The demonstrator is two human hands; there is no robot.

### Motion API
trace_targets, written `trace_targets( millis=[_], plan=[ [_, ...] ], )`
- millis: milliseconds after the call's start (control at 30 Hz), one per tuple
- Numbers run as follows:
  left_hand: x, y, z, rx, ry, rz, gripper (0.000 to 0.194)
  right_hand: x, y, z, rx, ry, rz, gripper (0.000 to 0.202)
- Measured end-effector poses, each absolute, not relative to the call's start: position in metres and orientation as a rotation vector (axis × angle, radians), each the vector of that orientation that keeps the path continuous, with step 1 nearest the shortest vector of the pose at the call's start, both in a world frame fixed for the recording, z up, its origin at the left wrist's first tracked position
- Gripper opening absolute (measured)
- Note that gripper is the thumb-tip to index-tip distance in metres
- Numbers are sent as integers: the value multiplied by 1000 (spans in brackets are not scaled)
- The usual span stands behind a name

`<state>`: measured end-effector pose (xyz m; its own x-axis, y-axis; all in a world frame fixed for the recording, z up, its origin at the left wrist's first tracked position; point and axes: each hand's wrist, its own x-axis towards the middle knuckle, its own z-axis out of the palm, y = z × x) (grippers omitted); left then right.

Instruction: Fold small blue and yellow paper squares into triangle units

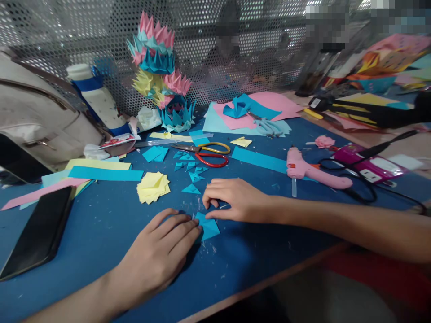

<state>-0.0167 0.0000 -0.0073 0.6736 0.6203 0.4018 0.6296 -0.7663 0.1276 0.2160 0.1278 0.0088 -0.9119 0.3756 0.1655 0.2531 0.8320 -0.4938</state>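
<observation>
A small blue paper square (208,228) lies on the blue table near its front edge. My left hand (161,251) rests at its left side, fingers together and fingertips pressing on the paper. On the upper right of the square is my right hand (237,199), its thumb at the paper's top edge and its other fingers curled above a gap. Just beyond the hands lie several small folded blue triangles (191,189) and a stack of yellow paper squares (153,187). Scissors (212,153) with one yellow and one red handle lie behind the triangles.
A black phone (40,231) and paper strips (106,173) are at the left. A pink glue gun (303,168) with a black cord lies right. Behind stand a bottle (99,101), a folded-paper tower (156,63) and a perforated metal panel (205,27).
</observation>
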Motion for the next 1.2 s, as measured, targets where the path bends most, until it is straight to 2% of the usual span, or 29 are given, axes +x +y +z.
trace_targets(
  millis=[400,567,967,1200],
  plan=[
    [-19,2,-5,-2940,-966,-695,37,213,120,7,-483,-2755,773,29],
    [-21,2,-4,-3003,-937,-781,34,215,122,4,-413,-2678,732,10],
    [-19,4,0,-3009,-853,-659,39,216,126,3,-193,-2611,779,10],
    [-15,2,-4,-2836,-926,-566,38,219,125,0,-77,-2687,398,21]
  ],
)
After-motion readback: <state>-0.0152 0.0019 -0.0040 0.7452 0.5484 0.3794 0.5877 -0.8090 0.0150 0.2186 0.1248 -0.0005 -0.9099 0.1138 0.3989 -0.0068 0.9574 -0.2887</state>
